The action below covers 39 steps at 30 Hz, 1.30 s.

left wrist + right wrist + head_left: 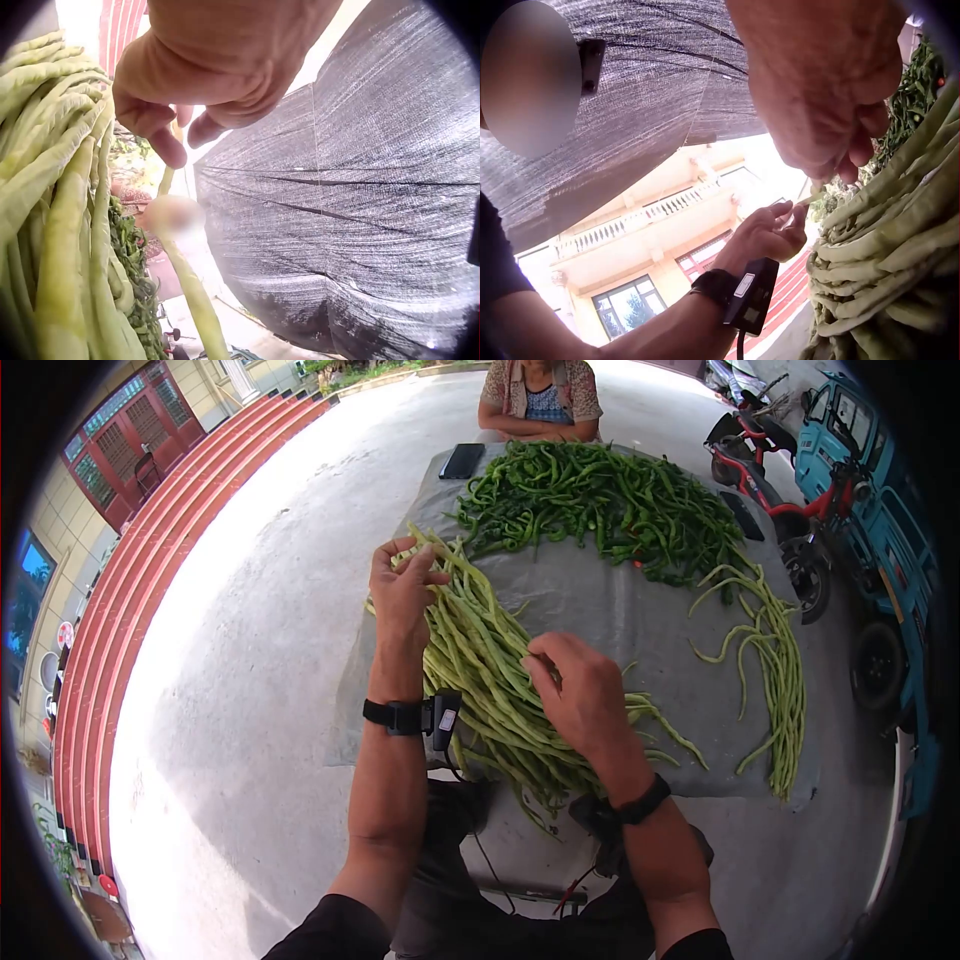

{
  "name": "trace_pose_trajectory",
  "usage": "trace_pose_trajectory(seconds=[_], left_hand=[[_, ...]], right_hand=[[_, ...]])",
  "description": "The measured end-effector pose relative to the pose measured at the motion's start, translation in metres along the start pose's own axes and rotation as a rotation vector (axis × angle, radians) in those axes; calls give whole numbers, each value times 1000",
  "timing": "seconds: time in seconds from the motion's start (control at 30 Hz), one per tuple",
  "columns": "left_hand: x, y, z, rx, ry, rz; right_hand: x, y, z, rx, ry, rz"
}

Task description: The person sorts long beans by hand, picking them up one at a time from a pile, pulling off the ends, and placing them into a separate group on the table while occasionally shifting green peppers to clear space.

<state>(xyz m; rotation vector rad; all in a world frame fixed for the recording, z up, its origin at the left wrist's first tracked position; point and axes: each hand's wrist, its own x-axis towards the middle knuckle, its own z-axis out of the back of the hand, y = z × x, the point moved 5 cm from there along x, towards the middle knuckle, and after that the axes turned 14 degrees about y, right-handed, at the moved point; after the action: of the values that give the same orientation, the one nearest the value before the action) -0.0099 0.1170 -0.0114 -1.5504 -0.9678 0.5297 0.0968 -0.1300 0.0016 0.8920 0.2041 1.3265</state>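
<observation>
A: What have the hands got hold of?

B: The left hand (403, 592) pinches the far tips of a few pale beans between thumb and curled fingers. The left wrist view shows one long bean (187, 277) running out from that pinch. The right hand (580, 695) lies knuckles-up on the middle of the long bean pile (490, 680), fingers curled down into it. From the right wrist view it seems to nip a thin bean end, though I can't say exactly how many pods it has.

A: And the pile itself?

B: It lies in a loose sheaf on the near left part of the grey woven cloth (600, 610), tips pointing away, stalk ends hanging over the near edge towards the person.

A: How should this be handled well?

B: My judgement: keep the pinch at the tips light, since these pods look limp and would kink or snap if tugged sideways. The right hand should steady the bulk so that only the chosen pods slide free, drawn along their length and not across the others.

A: What lies beyond?

B: A heap of dark green peppers (610, 500) at the far end, a smaller bunch of beans (775, 660) on the right edge, a phone (462, 460) at the far left corner, and a seated person (540, 400) behind the cloth.
</observation>
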Motion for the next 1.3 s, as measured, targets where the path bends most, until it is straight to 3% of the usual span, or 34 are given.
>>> trace_pose_trajectory(seconds=[0.27,0.57,0.93,1.2,1.3], left_hand=[[6,4,7,-10,38,9],[0,-4,2,261,55,-39],[-3,-1,9,233,3,-28],[-6,-6,-6,247,77,-51],[-8,-5,-7,240,109,-55]], right_hand=[[11,-3,-10,24,-35,91],[14,-7,-20,-5,3,122],[10,-13,-17,-45,-72,119],[-8,-38,26,-105,-130,57],[-21,-72,59,-116,-126,-79]])
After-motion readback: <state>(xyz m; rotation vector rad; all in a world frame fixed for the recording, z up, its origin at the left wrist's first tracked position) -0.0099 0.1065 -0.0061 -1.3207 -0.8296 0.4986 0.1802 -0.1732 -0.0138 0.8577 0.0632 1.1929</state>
